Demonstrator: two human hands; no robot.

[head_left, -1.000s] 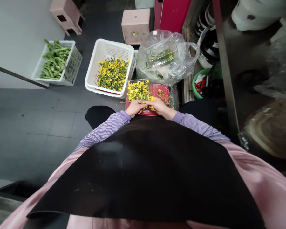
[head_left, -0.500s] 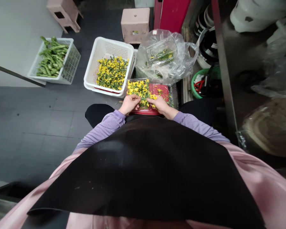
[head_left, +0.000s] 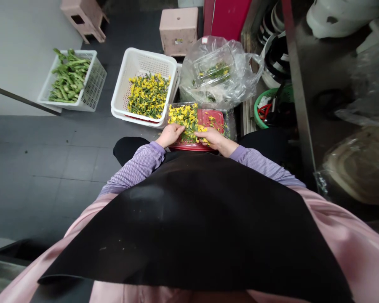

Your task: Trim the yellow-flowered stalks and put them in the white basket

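Observation:
Yellow flowers with green stems (head_left: 183,114) fill a clear plastic box in front of me, resting over a red tray (head_left: 215,119). My left hand (head_left: 172,134) is at the box's near left side, thumb and fingers pinched; what they hold, if anything, is too small to tell. My right hand (head_left: 212,138) is closed around several yellow flowers at the box's near right. Loose stems and petals lie on the red tray to the right.
A white basket of yellow flowers (head_left: 148,96) stands left of the box. Behind the tray lies a clear plastic bag (head_left: 240,80). Also around are a crate of green stalks (head_left: 91,86), a pink stool (head_left: 178,29) and a green basket (head_left: 259,115).
My left hand has shifted slightly left and its fingers now reach down to the flowers in the box. My right hand has barely moved.

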